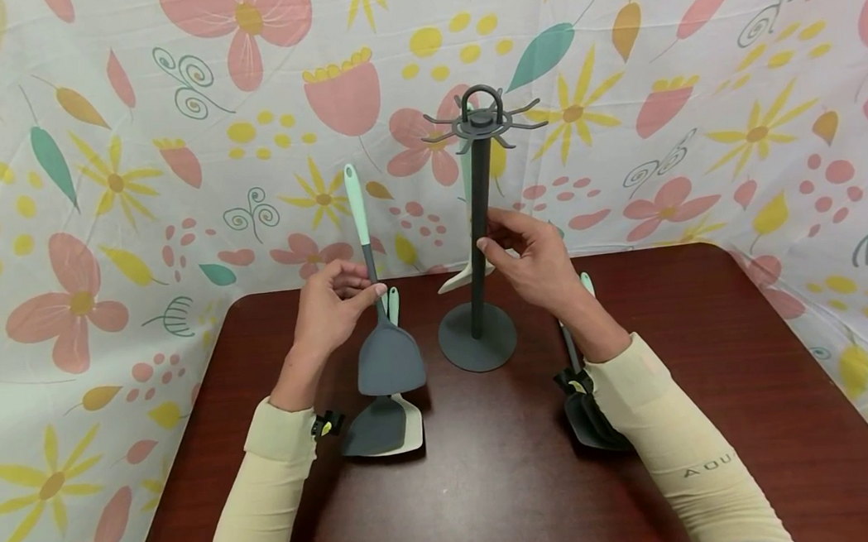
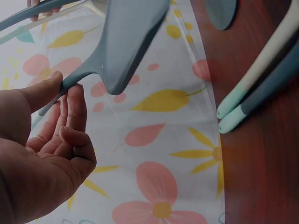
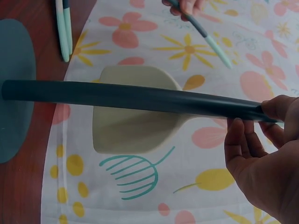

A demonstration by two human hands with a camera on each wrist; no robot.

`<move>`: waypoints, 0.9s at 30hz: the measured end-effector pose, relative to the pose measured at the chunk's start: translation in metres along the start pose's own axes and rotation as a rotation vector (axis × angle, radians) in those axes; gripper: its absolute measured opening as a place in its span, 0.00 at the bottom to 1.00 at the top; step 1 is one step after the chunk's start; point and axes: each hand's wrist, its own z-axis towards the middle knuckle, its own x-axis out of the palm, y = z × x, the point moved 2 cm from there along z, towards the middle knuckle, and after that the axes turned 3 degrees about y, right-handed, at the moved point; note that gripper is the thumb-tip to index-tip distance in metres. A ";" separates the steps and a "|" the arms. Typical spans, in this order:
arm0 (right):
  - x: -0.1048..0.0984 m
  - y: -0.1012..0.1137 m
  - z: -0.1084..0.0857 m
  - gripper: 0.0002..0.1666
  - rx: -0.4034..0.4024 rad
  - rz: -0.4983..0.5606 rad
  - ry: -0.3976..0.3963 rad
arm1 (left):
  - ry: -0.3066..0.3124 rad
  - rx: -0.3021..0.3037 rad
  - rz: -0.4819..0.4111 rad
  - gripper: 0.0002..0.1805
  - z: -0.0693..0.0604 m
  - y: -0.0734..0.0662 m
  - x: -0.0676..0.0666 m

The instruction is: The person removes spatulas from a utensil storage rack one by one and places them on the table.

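My left hand (image 1: 324, 311) pinches a grey turner (image 1: 390, 361) by its shaft, between thumb and fingers. Its mint handle points up and its broad blade hangs down above the table. To the right stands a dark grey utensil stand (image 1: 478, 335) with a round base, a pole and a ring of hooks on top. Fingers and thumb of my right hand (image 1: 534, 265) grip the pole at mid-height. Behind the pole a cream turner (image 3: 135, 135) hangs blade down, its mint handle reaching up towards the hooks; the pole partly hides it.
Below the held turner, a grey utensil (image 1: 375, 428) and a cream one (image 1: 414, 425) lie on the dark wooden table (image 1: 477, 484). Several dark utensils (image 1: 588, 419) lie partly under my right forearm. A flower-patterned cloth (image 1: 251, 207) hangs behind the table.
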 end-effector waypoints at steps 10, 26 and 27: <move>-0.001 -0.031 0.002 0.21 -0.005 0.016 -0.009 | 0.008 -0.095 0.020 0.18 -0.010 0.015 -0.007; -0.002 -0.033 0.002 0.20 -0.009 0.036 -0.005 | 0.091 -0.205 0.082 0.17 -0.020 0.038 -0.007; -0.002 -0.033 0.002 0.19 -0.008 0.037 -0.005 | 0.099 -0.208 0.082 0.17 -0.021 0.039 -0.007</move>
